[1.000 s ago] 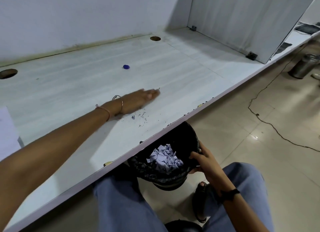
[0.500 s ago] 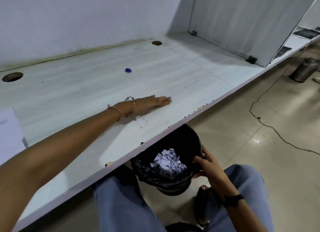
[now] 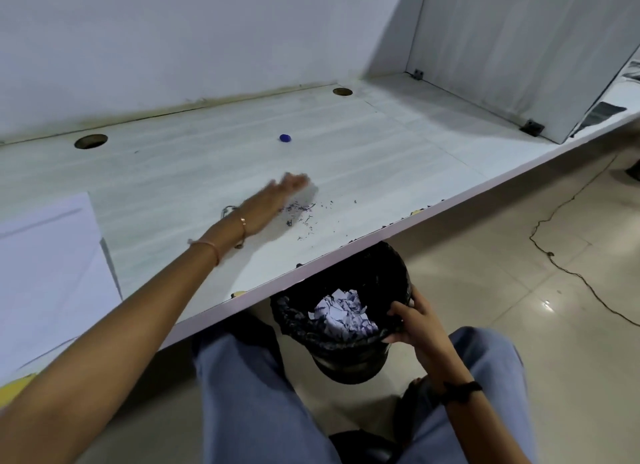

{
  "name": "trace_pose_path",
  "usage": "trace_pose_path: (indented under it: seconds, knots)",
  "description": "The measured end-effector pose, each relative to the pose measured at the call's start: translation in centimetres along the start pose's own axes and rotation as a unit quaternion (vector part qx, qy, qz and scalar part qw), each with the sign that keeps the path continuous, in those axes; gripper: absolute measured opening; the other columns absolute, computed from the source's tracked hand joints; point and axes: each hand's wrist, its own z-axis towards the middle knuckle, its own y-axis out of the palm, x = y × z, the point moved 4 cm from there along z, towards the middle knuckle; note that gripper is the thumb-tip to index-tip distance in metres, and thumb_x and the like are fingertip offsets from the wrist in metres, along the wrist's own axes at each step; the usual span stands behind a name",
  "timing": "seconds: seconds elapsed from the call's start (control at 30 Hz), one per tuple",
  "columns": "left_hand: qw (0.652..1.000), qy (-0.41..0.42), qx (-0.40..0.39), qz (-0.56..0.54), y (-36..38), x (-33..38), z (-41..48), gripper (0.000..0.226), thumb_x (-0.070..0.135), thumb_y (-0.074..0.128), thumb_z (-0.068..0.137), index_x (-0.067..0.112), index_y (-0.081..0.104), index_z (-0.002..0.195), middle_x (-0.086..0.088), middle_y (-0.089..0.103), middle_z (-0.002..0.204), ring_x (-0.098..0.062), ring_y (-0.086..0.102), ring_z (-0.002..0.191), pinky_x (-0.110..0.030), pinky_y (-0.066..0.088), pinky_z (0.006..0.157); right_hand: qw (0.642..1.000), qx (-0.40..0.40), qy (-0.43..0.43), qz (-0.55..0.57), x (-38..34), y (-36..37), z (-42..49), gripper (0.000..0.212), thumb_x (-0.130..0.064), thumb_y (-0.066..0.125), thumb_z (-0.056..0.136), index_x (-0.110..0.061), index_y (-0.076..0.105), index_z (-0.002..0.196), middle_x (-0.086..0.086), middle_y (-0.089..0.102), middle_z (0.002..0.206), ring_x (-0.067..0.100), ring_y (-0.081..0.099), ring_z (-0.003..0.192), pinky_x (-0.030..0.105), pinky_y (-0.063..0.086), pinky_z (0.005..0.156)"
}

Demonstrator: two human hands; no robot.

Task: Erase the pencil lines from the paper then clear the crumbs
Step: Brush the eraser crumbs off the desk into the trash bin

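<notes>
— Where were the crumbs?
— On the white desk (image 3: 166, 176). A loose scatter of dark eraser crumbs (image 3: 300, 214) lay just beside the left hand (image 3: 273, 203), on the side nearer the front edge. A few specks sat along the edge itself.
— And that hand?
— Its fingers were stretched out straight, holding nothing, low over the desk. It was blurred, so I could not tell whether it touched the surface. A thin bracelet (image 3: 243, 222) sat on the wrist.
— What about the bin?
— The bin (image 3: 349, 368) was black and lined with a black bag bunched round the rim. It was below the desk's front edge, with its far side tucked under, nearly straight beneath the crumbs. The opening faced up.
— Anything in it?
— A heap of torn, crumpled paper scraps (image 3: 343, 313), white with bluish marks, filled the middle. The rest of the inside was too dark to read.
— Who held it?
— The right hand (image 3: 415, 321) gripped the rim on the right side, with its fingers curled round it. A black band ringed that wrist.
— And the paper?
— The white paper (image 3: 45, 273) lay flat at the left end of the desk, well apart from the crumbs and the bin.
— Other things on the desk?
— A small blue object (image 3: 285, 137) lay farther back, beyond the left hand. There were two round cable holes (image 3: 90, 141) near the wall.
</notes>
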Motion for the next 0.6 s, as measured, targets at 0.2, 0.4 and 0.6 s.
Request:
trace_pose_path:
  seconds: [0.2,0.4,0.6]
  knots:
    - [0.956,-0.183,0.124,0.191,-1.6,-8.1,-0.9,0.049,0.028,0.013,0.107,0.012,0.019,0.153,-0.013,0.009,0.163,-0.023,0.003,0.151,-0.046,0.004,0.12,1.0,0.009,-0.002,0.009,0.8,0.0,-0.1,0.046,0.007,0.047,0.089,-0.018,0.054,0.126,0.011,0.054,0.088,0.025,0.054,0.065,0.026,0.052,0.042]
    - [0.974,-0.098,0.137,0.153,3.3,-1.9,0.5,0.063,0.032,0.0,0.099,0.002,0.022,0.15,-0.024,0.019,0.158,-0.036,0.012,0.148,-0.043,0.012,0.119,1.0,0.001,-0.012,0.014,1.3,0.1,-0.5,0.041,0.006,0.048,0.09,-0.018,0.055,0.123,0.007,0.057,0.084,0.023,0.058,0.061,0.027,0.053,0.043]
    - [0.986,-0.023,0.116,0.116,4.0,1.3,-1.8,0.056,0.032,0.017,0.108,-0.001,0.015,0.153,-0.016,0.009,0.163,-0.025,0.005,0.151,-0.038,0.003,0.121,1.0,-0.008,-0.021,0.021,1.1,-0.5,-1.0,0.042,0.006,0.048,0.091,-0.019,0.054,0.125,0.01,0.058,0.088,0.027,0.057,0.067,0.028,0.054,0.043]
